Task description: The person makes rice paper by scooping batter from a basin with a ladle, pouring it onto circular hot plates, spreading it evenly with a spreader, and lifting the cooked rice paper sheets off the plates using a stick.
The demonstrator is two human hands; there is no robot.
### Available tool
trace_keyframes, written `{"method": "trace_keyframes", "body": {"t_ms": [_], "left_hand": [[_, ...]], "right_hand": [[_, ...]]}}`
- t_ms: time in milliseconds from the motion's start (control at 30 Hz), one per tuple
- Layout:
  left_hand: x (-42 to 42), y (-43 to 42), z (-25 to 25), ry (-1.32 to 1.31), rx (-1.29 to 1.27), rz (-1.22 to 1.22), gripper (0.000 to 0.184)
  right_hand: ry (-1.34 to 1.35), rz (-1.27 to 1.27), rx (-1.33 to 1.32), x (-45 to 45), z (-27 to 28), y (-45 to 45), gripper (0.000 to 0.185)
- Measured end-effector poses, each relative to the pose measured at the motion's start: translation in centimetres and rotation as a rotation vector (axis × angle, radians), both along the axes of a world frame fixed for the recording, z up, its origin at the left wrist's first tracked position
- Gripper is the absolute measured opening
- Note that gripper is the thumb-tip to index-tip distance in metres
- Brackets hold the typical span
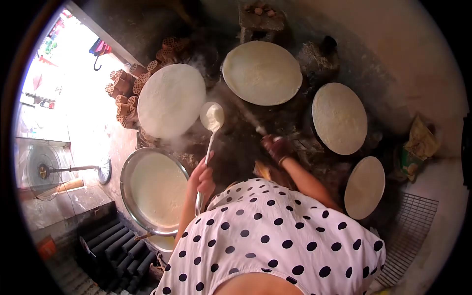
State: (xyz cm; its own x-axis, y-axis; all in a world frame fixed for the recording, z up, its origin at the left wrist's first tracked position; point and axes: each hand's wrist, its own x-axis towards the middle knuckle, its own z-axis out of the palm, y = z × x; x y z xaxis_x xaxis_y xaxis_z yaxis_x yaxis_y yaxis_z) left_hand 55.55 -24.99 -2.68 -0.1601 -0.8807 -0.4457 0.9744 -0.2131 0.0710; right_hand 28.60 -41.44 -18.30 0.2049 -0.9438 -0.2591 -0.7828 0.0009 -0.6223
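Observation:
My left hand is wrapped round the handle of a metal ladle, whose bowl holds some white batter. The ladle's bowl is raised between two round pans, close to the edge of a steaming white one. In a dark glove, my right hand is closed round a thin stick with a pale part just past the fingers. The stick's far end is lost in shadow and steam below the pale top pan. To my left, a wide steel basin contains creamy batter.
Two more pale round pans stand on the right. Perforated clay-coloured briquettes are stacked at the left. Dark cylinders lie at the lower left, near a standing fan. A wire rack and a yellow-green bag are at the right.

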Motion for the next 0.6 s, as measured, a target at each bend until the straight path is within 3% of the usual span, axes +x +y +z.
{"method": "trace_keyframes", "body": {"t_ms": [33, 100, 133, 200, 233, 267, 333, 367, 400, 467, 533, 600], "left_hand": [[-0.4, -0.8, 0.1, -0.003, 0.014, -0.001, 0.048], [-0.8, -2.9, 0.8, -0.093, -0.046, 0.034, 0.047], [-1.4, -3.7, 1.9, -0.1, -0.035, 0.04, 0.047], [-2.5, -3.7, 4.8, -0.984, 0.046, -0.021, 0.045], [-2.6, -4.0, 4.7, -1.007, 0.068, -0.018, 0.045], [-3.0, -4.7, 4.9, -1.008, 0.088, 0.002, 0.045], [-3.2, -7.0, 5.1, -0.82, 0.212, 0.016, 0.045], [-3.1, -7.3, 4.4, -0.825, 0.22, 0.037, 0.045], [-3.1, -7.2, 3.1, -0.688, 0.238, 0.07, 0.044], [-3.3, -7.1, 2.3, -0.553, 0.258, 0.131, 0.044], [-3.9, -5.9, 2.3, -0.516, 0.299, 0.15, 0.042], [-4.0, -5.0, 2.5, -0.517, 0.304, 0.178, 0.042]], "right_hand": [[0.144, -0.142, 0.048, -1.7, -1.1, -3.0, 0.048], [0.057, -0.383, -0.038, -5.7, -3.7, -7.2, 0.048], [-0.098, -0.477, 0.075, -6.5, -4.4, -9.8, 0.044], [-0.228, -0.578, 0.411, -7.5, -3.9, -12.0, 0.04], [-0.358, -0.526, 0.383, -7.3, -5.1, -12.6, 0.051], [-0.353, -0.501, 0.395, -6.2, -5.1, -12.8, 0.051], [-0.698, -0.512, 0.368, -2.3, -3.5, -13.0, 0.043], [-0.244, -0.473, 0.41, -1.5, -2.9, -13.8, 0.038], [-0.416, -0.451, 0.285, -1.5, -8.5, -13.4, 0.041], [-0.073, -0.342, 0.225, 1.2, -4.9, -12.8, 0.041], [-0.008, -0.151, 0.303, 4.3, -1.0, -11.8, 0.041], [-0.091, -0.053, 0.367, 8.7, -3.0, -11.6, 0.05]]}}
